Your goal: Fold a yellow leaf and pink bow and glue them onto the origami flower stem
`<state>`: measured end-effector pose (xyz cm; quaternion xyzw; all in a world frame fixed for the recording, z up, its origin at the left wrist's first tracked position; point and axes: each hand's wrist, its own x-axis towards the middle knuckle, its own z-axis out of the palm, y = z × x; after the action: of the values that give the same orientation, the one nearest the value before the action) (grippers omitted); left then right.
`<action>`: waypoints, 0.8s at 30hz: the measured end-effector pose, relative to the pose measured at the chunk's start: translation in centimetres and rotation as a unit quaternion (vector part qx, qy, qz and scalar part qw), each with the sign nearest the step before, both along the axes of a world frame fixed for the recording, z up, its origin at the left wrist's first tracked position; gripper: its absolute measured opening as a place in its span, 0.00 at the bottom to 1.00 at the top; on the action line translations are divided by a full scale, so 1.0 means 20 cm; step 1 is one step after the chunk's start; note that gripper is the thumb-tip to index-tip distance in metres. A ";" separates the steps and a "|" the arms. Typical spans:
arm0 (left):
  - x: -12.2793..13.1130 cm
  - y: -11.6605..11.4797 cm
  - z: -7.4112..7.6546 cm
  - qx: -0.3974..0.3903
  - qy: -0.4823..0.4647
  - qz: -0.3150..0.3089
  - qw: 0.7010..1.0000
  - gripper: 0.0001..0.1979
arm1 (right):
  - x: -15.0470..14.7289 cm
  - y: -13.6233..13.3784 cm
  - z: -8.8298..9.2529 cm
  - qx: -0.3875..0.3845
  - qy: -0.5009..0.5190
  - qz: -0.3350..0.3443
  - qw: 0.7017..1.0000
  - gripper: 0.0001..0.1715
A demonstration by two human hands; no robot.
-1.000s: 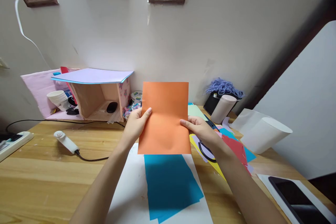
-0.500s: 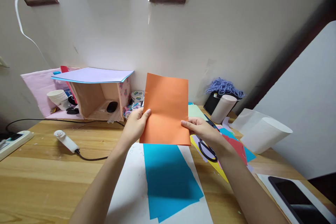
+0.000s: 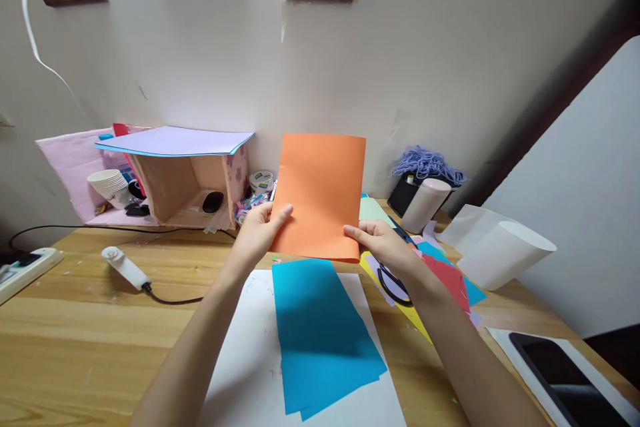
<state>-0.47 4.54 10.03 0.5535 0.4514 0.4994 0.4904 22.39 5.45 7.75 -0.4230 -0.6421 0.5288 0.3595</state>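
An orange sheet of paper point(image 3: 320, 193) is held up above the desk between both hands. My left hand point(image 3: 260, 230) pinches its left edge, thumb on the front and fingers behind. On the lower right edge, my right hand point(image 3: 383, 243) grips it the same way. Below lie cut pieces of blue paper point(image 3: 325, 340), overlapping, on a large white sheet point(image 3: 240, 353). By my right hand, black-handled scissors point(image 3: 395, 287) rest on coloured paper, partly hidden by my forearm.
At the back left stands an open box point(image 3: 193, 187) with a lilac sheet on top. A white corded device point(image 3: 125, 269) lies at left. Right are a white roll point(image 3: 426, 205), blue yarn point(image 3: 427, 165), red paper scraps point(image 3: 447, 280), a curled white sheet point(image 3: 510, 253) and a phone point(image 3: 560, 373).
The orange paper has risen slightly and shifted a little right, its tilt changing, so more of the blue paper's top edge shows. Both hands keep their hold.
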 end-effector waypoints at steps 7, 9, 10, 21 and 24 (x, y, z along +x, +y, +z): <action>0.01 0.01 -0.02 0.057 0.058 0.037 0.996 0.19 | -0.02 -0.01 0.02 -0.027 0.002 0.039 0.999 0.22; 0.01 0.01 -0.02 0.068 0.062 0.047 0.995 0.19 | -0.02 -0.01 0.02 -0.033 -0.007 0.067 0.997 0.22; 0.01 0.01 -0.02 0.072 0.060 0.048 0.994 0.19 | -0.02 -0.01 0.02 -0.033 -0.008 0.071 0.997 0.22; -0.03 0.02 -0.01 0.086 0.070 0.051 0.993 0.19 | -0.02 -0.03 0.02 -0.052 -0.023 0.078 0.995 0.19; -0.03 0.02 -0.01 0.088 0.077 0.053 0.992 0.19 | -0.02 -0.05 0.04 -0.063 -0.020 0.101 0.993 0.19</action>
<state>-1.08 4.92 9.80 0.6070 0.4706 0.5181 0.3764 21.92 4.51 8.49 -0.3879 -0.6539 0.5934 0.2641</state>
